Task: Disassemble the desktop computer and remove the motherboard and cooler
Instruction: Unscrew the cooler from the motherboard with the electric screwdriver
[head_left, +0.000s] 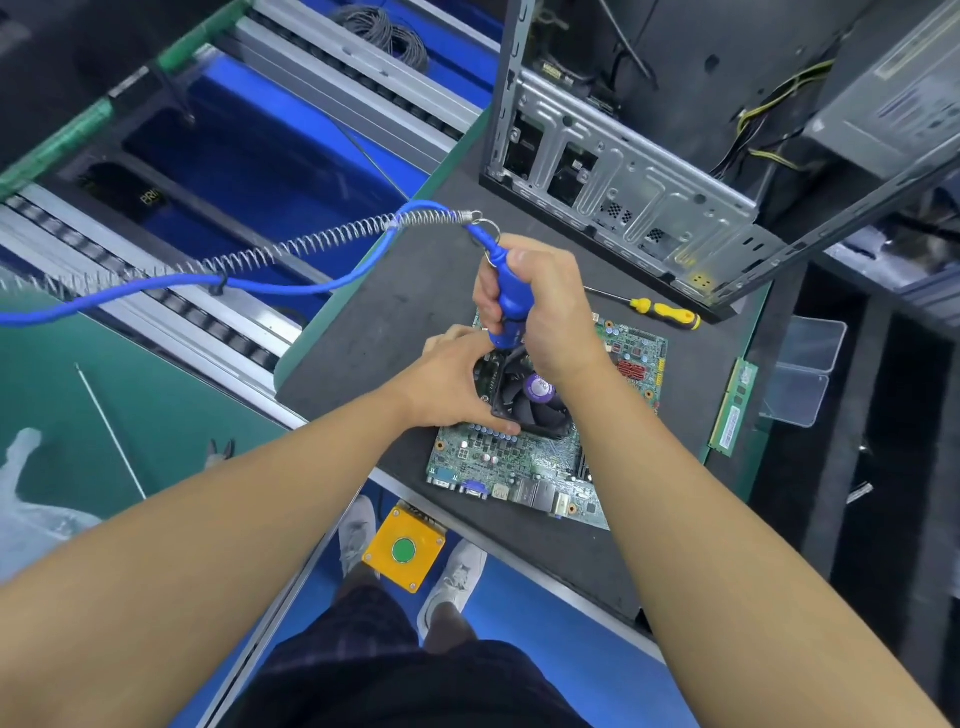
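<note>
Blue and cabled, the power screwdriver (506, 306) stands nearly upright in the right hand (543, 312), whose fingers wrap tightly round its grip. Its tip goes down at the far left corner of the cooler (530, 397), though the tip itself is hidden. The left hand (447, 384) cups the cooler's near left corner, thumb along the near edge, steadying it. The motherboard (514, 462) lies flat on the dark mat (374, 322), already out of the computer case (623, 182), which stands open on the far side. A yellow screwdriver (665, 313) and a memory stick (733, 410) lie to the right. The step in hand appears to be undoing the cooler's mounting screws. The next move likely calls for keeping the driver square on the screw, then moving on to the other corners before lifting the cooler straight off.
</note>
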